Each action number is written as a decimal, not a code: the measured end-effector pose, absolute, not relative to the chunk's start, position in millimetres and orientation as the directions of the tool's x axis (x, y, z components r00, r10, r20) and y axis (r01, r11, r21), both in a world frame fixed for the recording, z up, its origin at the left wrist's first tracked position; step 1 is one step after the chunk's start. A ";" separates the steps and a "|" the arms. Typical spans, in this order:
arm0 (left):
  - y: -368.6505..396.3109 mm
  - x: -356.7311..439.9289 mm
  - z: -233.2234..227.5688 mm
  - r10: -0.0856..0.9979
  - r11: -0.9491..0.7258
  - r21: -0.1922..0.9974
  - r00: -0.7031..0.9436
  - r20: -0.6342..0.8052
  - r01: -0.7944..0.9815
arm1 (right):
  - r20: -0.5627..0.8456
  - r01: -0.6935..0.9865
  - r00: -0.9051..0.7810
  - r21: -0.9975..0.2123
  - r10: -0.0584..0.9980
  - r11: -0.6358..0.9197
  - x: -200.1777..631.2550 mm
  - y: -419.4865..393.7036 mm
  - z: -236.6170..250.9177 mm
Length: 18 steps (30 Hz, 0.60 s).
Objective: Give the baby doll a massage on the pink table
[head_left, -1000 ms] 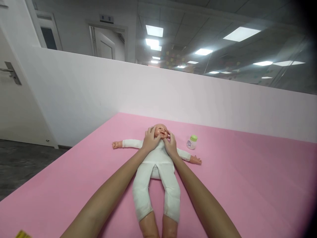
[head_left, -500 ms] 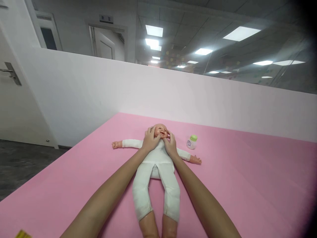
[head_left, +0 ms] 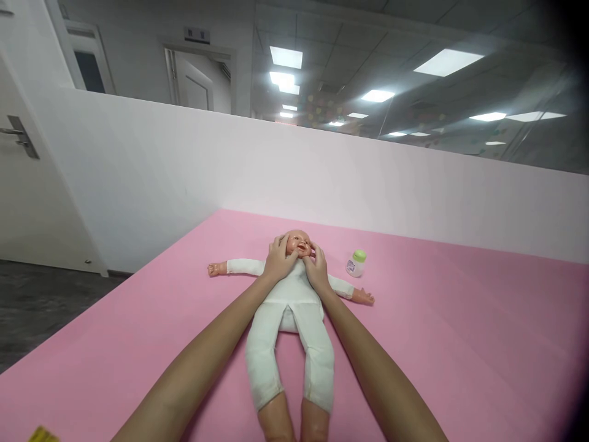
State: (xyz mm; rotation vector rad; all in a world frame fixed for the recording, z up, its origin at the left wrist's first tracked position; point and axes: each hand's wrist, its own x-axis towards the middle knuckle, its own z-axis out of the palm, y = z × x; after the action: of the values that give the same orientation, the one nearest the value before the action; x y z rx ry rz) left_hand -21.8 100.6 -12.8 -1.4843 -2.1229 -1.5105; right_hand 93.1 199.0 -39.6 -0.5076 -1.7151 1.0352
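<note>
We see the plastic baby doll in a white cloth suit (head_left: 289,307) lying face up mid-mat on the pink padded mat (head_left: 460,344). Our left hand (head_left: 280,260) and right hand (head_left: 315,267) cup its head, fingers curved against the cheeks. A small white bottle with a green cap (head_left: 356,263) stands toward the far edge.

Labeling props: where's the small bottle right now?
In the head view the bottle stands upright on the pink mat, just right of the doll's head and beyond its outstretched arm, apart from the right hand.
</note>
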 end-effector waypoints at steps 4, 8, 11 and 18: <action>100.5 -21.6 -12.6 0.625 0.005 0.639 -0.501 0.598 0.769 | 0.544 -0.142 -0.385 -0.833 0.746 0.534 93.7 197.6 -38.2; 101.3 -22.2 -13.3 0.623 0.006 0.637 -0.501 0.601 0.771 | 0.543 -0.151 -0.397 -0.834 0.740 0.532 94.0 197.3 -37.4; 101.6 -22.5 -13.7 0.624 0.006 0.635 -0.499 0.601 0.772 | 0.540 -0.143 -0.391 -0.836 0.745 0.530 94.2 197.2 -37.3; 100.2 -21.1 -12.6 0.625 0.006 0.642 -0.504 0.597 0.767 | 0.532 -0.140 -0.401 -0.840 0.746 0.524 95.1 195.8 -36.3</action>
State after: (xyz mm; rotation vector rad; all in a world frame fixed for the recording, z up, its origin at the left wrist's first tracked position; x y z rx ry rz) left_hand -21.1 100.2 -12.6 -1.4833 -2.1220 -1.5159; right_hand 95.1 195.8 -36.3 -0.5130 -1.7201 1.0597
